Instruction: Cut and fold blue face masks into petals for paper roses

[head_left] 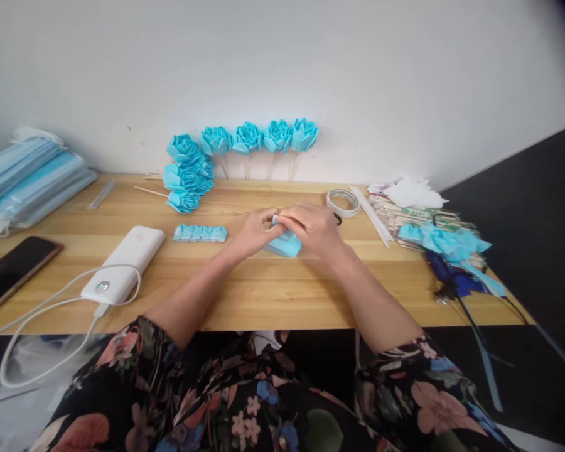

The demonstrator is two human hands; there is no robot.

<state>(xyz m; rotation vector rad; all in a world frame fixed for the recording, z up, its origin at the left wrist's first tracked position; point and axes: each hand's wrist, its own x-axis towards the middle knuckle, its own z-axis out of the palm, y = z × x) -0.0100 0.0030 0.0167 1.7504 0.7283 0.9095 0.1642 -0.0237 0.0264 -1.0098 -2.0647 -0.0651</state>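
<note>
Pinching a folded piece of light blue fabric (285,243) between them, the left hand (257,231) and the right hand (313,227) meet at the middle of the wooden worktop (263,295); each grip is closed on the piece, fingertips touching its upper edge, while its lower part rests on the wood just under the hands. Left of the left hand, near it, lies a short pleated blue strip (200,233), flat on the worktop. Further left sits a white power bank (125,264) with a white cable (51,314) looping off the near edge, and a dark phone (14,269) lies at the left edge. A stack of blue face masks (28,179) fills the far left corner. Against the far wall stand blue fabric roses on sticks (263,136), with more roses lying in a heap (187,172) just left of them. Right of the right hand, a little farther back, is a roll of clear tape (343,202), and beside it a white stick (371,215) lying at a slant. At the right end is a pile of blue scraps and ribbon (445,242) with white bits (412,191) behind it. Floral sleeves cover both upper arms at the near edge.
</note>
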